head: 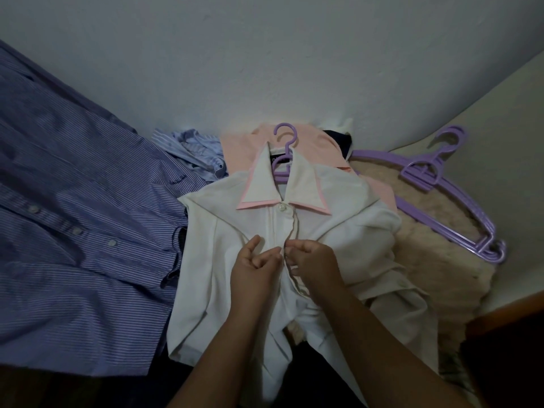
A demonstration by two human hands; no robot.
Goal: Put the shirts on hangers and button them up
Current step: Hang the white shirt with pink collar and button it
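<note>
While the head camera looked down, a white shirt (323,231) with a pink-edged collar lay front-up in the middle of the view, already on a purple hanger (283,160) whose hook poked out beyond the collar. The shirt's long axis ran from the collar, far from the person, down toward them, and the placket followed that same line. The top button (282,207) at the collar looked fastened. Both hands met on the placket a little below it: the left hand (255,265) had its fingers curled, pinching the left edge of the cloth, and the right hand (312,259) was closed in a pinch on the right edge, the two nearly touching. Whether a button sat between the fingertips could not be made out. The next buttons probably lay nearer the person along the placket, under the hands and forearms, equally near to both. A blue striped shirt (73,231) lay buttoned to the left, a stack of spare purple hangers (447,201) to the right, and more shirts, one pink (244,145), behind the collar.
</note>
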